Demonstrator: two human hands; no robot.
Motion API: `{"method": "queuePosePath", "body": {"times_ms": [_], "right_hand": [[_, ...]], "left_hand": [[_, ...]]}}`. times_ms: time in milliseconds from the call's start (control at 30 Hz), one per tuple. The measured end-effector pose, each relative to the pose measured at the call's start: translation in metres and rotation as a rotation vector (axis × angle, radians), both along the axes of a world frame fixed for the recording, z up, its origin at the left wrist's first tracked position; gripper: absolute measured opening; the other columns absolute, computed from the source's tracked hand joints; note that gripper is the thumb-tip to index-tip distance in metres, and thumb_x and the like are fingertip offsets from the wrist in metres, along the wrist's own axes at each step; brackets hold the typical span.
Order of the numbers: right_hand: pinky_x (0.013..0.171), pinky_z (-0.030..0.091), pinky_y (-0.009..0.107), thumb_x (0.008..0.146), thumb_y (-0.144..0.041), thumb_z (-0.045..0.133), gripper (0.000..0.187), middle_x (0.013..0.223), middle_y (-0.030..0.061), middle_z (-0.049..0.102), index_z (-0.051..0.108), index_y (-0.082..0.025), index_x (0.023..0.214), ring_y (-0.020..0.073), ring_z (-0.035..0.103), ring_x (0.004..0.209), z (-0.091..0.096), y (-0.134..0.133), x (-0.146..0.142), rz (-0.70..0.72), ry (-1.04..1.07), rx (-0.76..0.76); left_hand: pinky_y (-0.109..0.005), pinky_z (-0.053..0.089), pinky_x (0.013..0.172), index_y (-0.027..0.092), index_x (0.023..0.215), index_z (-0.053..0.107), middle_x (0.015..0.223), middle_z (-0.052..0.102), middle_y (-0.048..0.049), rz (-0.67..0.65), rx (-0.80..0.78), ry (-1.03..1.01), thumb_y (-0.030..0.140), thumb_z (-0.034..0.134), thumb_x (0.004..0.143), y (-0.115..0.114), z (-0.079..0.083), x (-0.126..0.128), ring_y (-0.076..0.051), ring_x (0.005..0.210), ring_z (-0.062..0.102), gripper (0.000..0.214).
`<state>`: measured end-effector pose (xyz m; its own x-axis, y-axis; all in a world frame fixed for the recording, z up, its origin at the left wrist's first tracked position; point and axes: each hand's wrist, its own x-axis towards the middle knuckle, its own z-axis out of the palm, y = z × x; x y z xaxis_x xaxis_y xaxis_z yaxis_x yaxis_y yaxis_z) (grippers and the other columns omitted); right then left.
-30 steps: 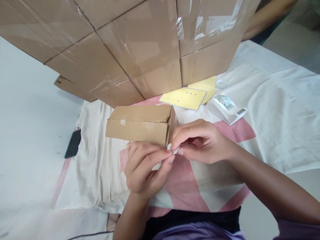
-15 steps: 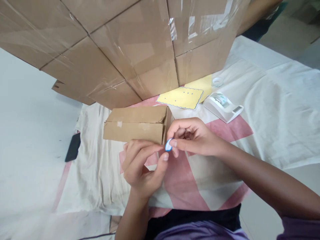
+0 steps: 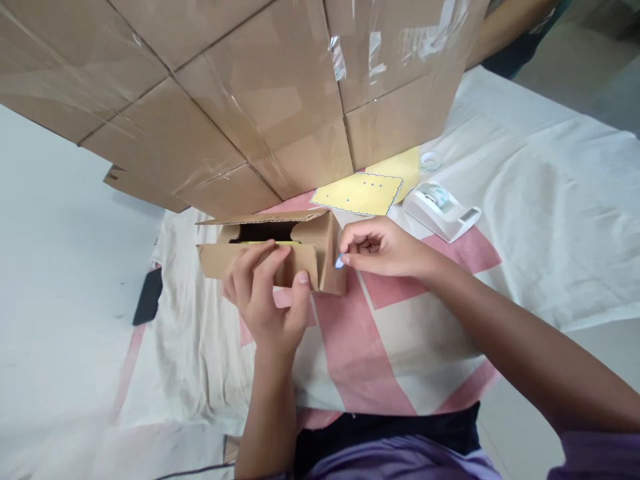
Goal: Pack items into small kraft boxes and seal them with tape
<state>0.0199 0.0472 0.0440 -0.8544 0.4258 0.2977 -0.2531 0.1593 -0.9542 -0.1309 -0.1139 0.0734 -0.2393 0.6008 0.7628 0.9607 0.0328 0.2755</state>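
Note:
A small brown cardboard box (image 3: 333, 260) lies on the cloth with its top flaps parted. Through the gap I see a dark inside and a thin yellow edge. The fingers of my left hand (image 3: 265, 293) lie spread on the box's near flap (image 3: 213, 260), thumb held apart at its right end. Just right of the box, my right hand (image 3: 383, 247) pinches a small white sticker with a blue edge (image 3: 340, 261) between thumb and forefinger. Its other fingers are curled in.
A wall of taped cartons (image 3: 280, 80) rises behind the box. Yellow sheets (image 3: 363, 193), a tape roll (image 3: 431, 161) and a white tape dispenser (image 3: 440, 210) lie at the back right. A black phone-like object (image 3: 149, 297) is at left. Another person's arm (image 3: 515, 27) shows top right.
The box top has gone from shut to parted. My left hand has moved up and left onto the near flap. My right hand has shifted slightly up, still pinching the sticker.

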Motion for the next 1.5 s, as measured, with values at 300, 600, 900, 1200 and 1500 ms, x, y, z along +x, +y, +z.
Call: {"method": "queuePosePath", "body": {"times_ms": [300, 600, 900, 1200, 1500], "right_hand": [[0.056, 0.043, 0.022, 0.079, -0.020, 0.075, 0.010, 0.075, -0.0021, 0.069, 0.066, -0.017, 0.080, 0.0089, 0.059, 0.061, -0.028, 0.017, -0.010, 0.123, -0.123, -0.072], [0.067, 0.053, 0.024, 0.079, -0.024, 0.079, 0.012, 0.081, 0.0021, 0.078, 0.069, -0.017, 0.079, 0.0157, 0.076, 0.079, -0.026, 0.020, -0.007, 0.209, -0.199, -0.092], [0.047, 0.042, 0.017, 0.078, -0.026, 0.080, 0.017, 0.076, 0.0041, 0.078, 0.067, -0.016, 0.078, 0.0131, 0.072, 0.067, -0.024, 0.015, -0.008, 0.202, -0.238, -0.168], [0.033, 0.032, 0.017, 0.079, -0.029, 0.081, 0.021, 0.074, 0.0017, 0.077, 0.066, -0.015, 0.077, 0.0031, 0.048, 0.038, -0.021, 0.011, -0.007, 0.171, -0.266, -0.193], [0.032, 0.030, 0.017, 0.081, -0.029, 0.078, 0.021, 0.070, -0.0004, 0.075, 0.063, -0.016, 0.074, 0.0035, 0.047, 0.035, -0.023, 0.009, -0.008, 0.147, -0.250, -0.199]], "left_hand": [[-0.052, 0.028, 0.124, 0.025, 0.121, 0.073, 0.156, 0.051, -0.0080, -0.078, -0.017, -0.001, 0.021, 0.050, 0.101, 0.006, -0.011, -0.019, -0.030, 0.149, 0.040, 0.031], [-0.056, 0.003, 0.130, 0.032, 0.157, 0.036, 0.170, 0.033, -0.0069, -0.079, -0.252, -0.061, 0.024, 0.050, 0.101, -0.001, 0.007, -0.021, -0.025, 0.163, 0.004, 0.058], [-0.048, 0.006, 0.130, 0.025, 0.142, 0.059, 0.145, 0.063, -0.0083, -0.017, -0.353, -0.083, 0.035, 0.033, 0.108, -0.001, 0.003, -0.024, -0.022, 0.148, 0.045, 0.044], [-0.044, 0.008, 0.129, 0.024, 0.137, 0.064, 0.145, 0.063, -0.0076, -0.003, -0.335, -0.058, 0.035, 0.031, 0.108, -0.002, 0.000, -0.022, -0.021, 0.145, 0.049, 0.045], [-0.044, 0.007, 0.129, 0.025, 0.137, 0.064, 0.145, 0.063, -0.0073, 0.020, -0.321, -0.081, 0.035, 0.031, 0.108, -0.001, -0.001, -0.019, -0.021, 0.145, 0.048, 0.045]]}}
